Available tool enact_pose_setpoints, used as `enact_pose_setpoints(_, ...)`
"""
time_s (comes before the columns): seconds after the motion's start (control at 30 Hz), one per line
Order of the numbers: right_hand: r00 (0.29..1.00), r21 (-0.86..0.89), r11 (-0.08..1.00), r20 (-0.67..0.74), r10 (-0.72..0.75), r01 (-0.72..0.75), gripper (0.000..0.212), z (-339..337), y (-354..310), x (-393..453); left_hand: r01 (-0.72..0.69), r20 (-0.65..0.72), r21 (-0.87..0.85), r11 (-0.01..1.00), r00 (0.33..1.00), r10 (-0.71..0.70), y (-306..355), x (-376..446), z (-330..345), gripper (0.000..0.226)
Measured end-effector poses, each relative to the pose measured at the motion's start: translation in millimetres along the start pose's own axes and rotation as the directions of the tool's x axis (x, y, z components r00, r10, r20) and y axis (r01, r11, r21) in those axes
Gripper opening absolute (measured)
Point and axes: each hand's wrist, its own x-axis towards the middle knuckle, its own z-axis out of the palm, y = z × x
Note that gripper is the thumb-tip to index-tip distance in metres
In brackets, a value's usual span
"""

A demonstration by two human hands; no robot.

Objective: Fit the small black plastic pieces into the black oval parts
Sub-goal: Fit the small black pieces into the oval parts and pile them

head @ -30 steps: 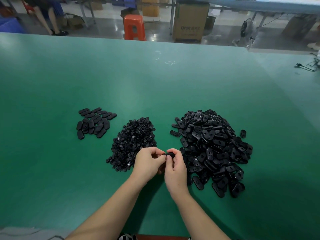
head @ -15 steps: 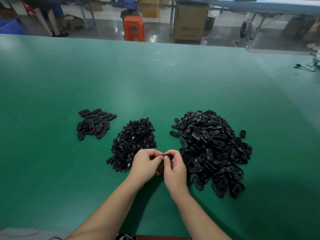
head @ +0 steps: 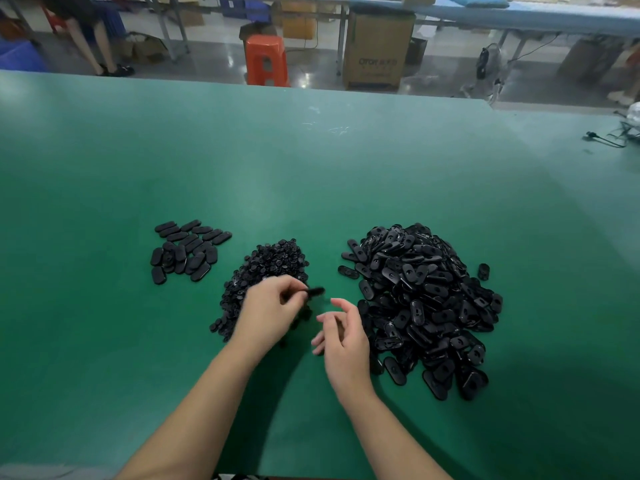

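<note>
My left hand [head: 270,311] pinches a black oval part [head: 314,291] at its fingertips, over the near edge of the heap of small black pieces [head: 266,271]. My right hand [head: 341,336] hovers just to the right with loosely curled fingers, holding nothing. It sits beside the big heap of oval parts [head: 426,306]. A small group of oval parts [head: 187,251] lies flat at the left.
The green table [head: 311,161] stretches far ahead to its back edge. One stray oval part [head: 483,271] lies right of the big heap. A black cable [head: 604,140] rests at the far right. Beyond the table stand an orange stool [head: 266,60] and a cardboard box [head: 377,53].
My hands were together, both pinching one oval part. They have come apart: the left keeps the part and shifts left, the right has let go and drawn back.
</note>
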Motion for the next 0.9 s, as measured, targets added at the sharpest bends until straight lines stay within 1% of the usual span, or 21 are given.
enact_pose_setpoints(0.03, 1.0, 0.0, 1.0, 0.002, 0.001, -0.001, 0.024, 0.2, -0.9, -0.2, 0.03, -0.074, 0.003, 1.0, 0.997, -0.03, -5.7, 8.3, -10.9, 0.009)
enact_pose_setpoints(0.1, 1.0, -0.021, 1.0, 0.019, 0.005, -0.005, 0.023, -0.6, -2.2, -0.9, 0.117, -0.232, 0.007, 0.993, 0.966, -0.113, -23.0, 25.3, -36.0, 0.008)
enact_pose_setpoints(0.2, 0.999, -0.057, 0.998, 0.051, 0.017, -0.014, 0.02, -1.1, -3.6, -1.6, 0.291, -0.392, -0.004, 0.957, 0.88, -0.269, -55.5, 44.6, -70.9, 0.011)
enact_pose_setpoints(0.3, 0.998, -0.081, 0.997, 0.063, 0.015, -0.01, 0.018, 0.2, -4.4, -1.4, 0.405, -0.451, -0.012, 0.914, 0.814, -0.366, -84.8, 58.2, -92.7, 0.016)
enact_pose_setpoints(0.33, 0.998, -0.086, 0.996, 0.065, 0.013, -0.008, 0.017, 0.4, -4.4, -1.0, 0.432, -0.441, -0.039, 0.901, 0.802, -0.403, -90.8, 61.1, -97.3, 0.018)
enact_pose_setpoints(0.4, 0.997, -0.104, 0.995, 0.07, 0.013, -0.005, 0.016, 1.0, -4.1, -0.8, 0.451, -0.396, -0.101, 0.887, 0.8, -0.452, -96.1, 63.5, -101.9, 0.027)
enact_pose_setpoints(0.43, 0.997, -0.111, 0.994, 0.071, 0.013, -0.005, 0.015, 0.9, -4.0, -0.8, 0.444, -0.385, -0.099, 0.891, 0.808, -0.446, -96.4, 63.3, -101.4, 0.032)
enact_pose_setpoints(0.5, 0.997, -0.122, 0.993, 0.07, 0.012, -0.003, 0.015, 0.9, -3.7, -0.8, 0.417, -0.396, -0.022, 0.909, 0.831, -0.39, -93.7, 61.7, -95.9, 0.042)
enact_pose_setpoints(0.57, 0.997, -0.129, 0.992, 0.072, 0.01, -0.001, 0.015, 1.1, -3.6, -1.1, 0.364, -0.426, 0.078, 0.928, 0.854, -0.299, -85.7, 58.6, -85.9, 0.047)
enact_pose_setpoints(0.63, 0.997, -0.139, 0.99, 0.072, 0.007, 0.003, 0.015, 1.2, -3.5, -1.3, 0.268, -0.431, 0.159, 0.95, 0.885, -0.177, -69.8, 55.5, -73.3, 0.044)
enact_pose_setpoints(0.7, 0.997, -0.147, 0.989, 0.071, 0.007, 0.004, 0.015, 1.3, -3.1, -1.7, 0.156, -0.366, 0.221, 0.963, 0.928, -0.067, -47.7, 54.0, -57.3, 0.035)
enact_pose_setpoints(0.77, 0.998, -0.148, 0.989, 0.065, 0.006, 0.004, 0.016, 1.6, -2.6, -2.2, 0.033, -0.254, 0.263, 0.964, 0.967, 0.037, -20.5, 53.0, -37.9, 0.027)
enact_pose_setpoints(0.83, 0.999, -0.146, 0.989, 0.051, 0.005, 0.002, 0.017, 2.1, -1.9, -2.6, -0.108, -0.065, 0.326, 0.939, 0.989, 0.136, 5.2, 55.2, -16.1, 0.026)
enact_pose_setpoints(0.87, 0.999, -0.151, 0.989, 0.046, 0.007, 0.0, 0.018, 2.3, -1.4, -2.4, -0.181, 0.063, 0.364, 0.914, 0.984, 0.169, 16.2, 57.5, -4.0, 0.028)
enact_pose_setpoints(0.9, 0.999, -0.164, 0.986, 0.045, 0.009, -0.002, 0.017, 2.6, -0.9, -2.1, -0.247, 0.19, 0.388, 0.888, 0.964, 0.185, 25.2, 60.4, 8.1, 0.029)
